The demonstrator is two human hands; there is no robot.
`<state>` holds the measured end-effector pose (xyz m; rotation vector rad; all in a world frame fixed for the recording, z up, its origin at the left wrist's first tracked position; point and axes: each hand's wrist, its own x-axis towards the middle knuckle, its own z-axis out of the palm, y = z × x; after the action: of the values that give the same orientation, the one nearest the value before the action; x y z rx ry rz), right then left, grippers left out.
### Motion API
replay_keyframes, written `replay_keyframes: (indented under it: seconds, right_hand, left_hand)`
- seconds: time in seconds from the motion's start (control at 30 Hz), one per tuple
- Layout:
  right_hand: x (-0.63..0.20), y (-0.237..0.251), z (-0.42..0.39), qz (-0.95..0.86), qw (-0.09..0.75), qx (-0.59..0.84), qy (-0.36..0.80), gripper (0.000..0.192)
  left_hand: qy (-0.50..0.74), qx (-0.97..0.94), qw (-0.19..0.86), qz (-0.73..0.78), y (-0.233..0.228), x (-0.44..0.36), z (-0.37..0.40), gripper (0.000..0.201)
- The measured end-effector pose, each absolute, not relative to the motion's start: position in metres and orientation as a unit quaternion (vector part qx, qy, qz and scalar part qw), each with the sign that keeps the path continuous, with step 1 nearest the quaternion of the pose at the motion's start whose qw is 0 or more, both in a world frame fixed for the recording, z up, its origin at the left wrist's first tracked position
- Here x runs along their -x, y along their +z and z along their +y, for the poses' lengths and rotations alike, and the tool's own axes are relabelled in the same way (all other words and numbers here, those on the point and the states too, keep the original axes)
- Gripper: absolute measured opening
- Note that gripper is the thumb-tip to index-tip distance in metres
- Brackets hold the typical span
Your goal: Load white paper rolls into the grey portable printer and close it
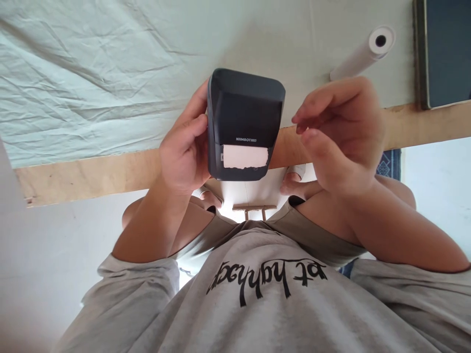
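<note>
My left hand [186,152] grips a dark label printer [245,108] by its left side, thumb on the near edge and the other fingers behind it. "NIIMBOT" is printed on the front. From the slot below that name a strip of white paper [245,157] shows, its lower edge ragged. To the right of the printer, apart from it, hovers my right hand [342,130]. Its fingers are curled, with a small gap between thumb and fingertips, and nothing is visible in them.
A white paper roll [362,53] lies on the cloth-covered table [91,83] at the upper right. Beyond it, at the right edge, is a dark flat panel [449,54]. The table's bare wooden edge [91,174] runs below the hands. Under it are my legs and a small wooden stool [253,209].
</note>
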<state>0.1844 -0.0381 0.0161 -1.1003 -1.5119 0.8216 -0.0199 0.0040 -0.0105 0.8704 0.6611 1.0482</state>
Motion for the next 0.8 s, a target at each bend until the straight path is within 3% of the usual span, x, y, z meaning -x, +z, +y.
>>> replay_keyframes:
  seconds: [0.1,0.27,0.5,0.63,0.8]
  right_hand:
    - [-0.184,0.019,-0.037,-0.671,0.439,0.495,0.336,0.028]
    - [-0.181,0.016,-0.033,-0.699,0.403,0.453,0.379,0.053]
    - [-0.175,0.014,-0.032,-0.675,0.407,0.446,0.424,0.056]
    - [-0.176,0.019,-0.029,-0.662,0.423,0.434,0.44,0.056]
    - [-0.178,0.023,-0.024,-0.679,0.479,0.467,0.302,0.046]
  left_hand:
    - [0.47,-0.419,0.721,0.288,-0.012,0.022,0.004,0.037]
    - [0.468,-0.434,0.72,0.273,-0.01,0.024,0.006,0.037]
    - [0.46,-0.398,0.719,0.336,-0.008,0.027,0.002,0.042]
    - [0.464,-0.41,0.726,0.299,-0.01,0.026,0.004,0.038]
    - [0.487,-0.439,0.703,0.274,-0.012,0.02,0.003,0.039]
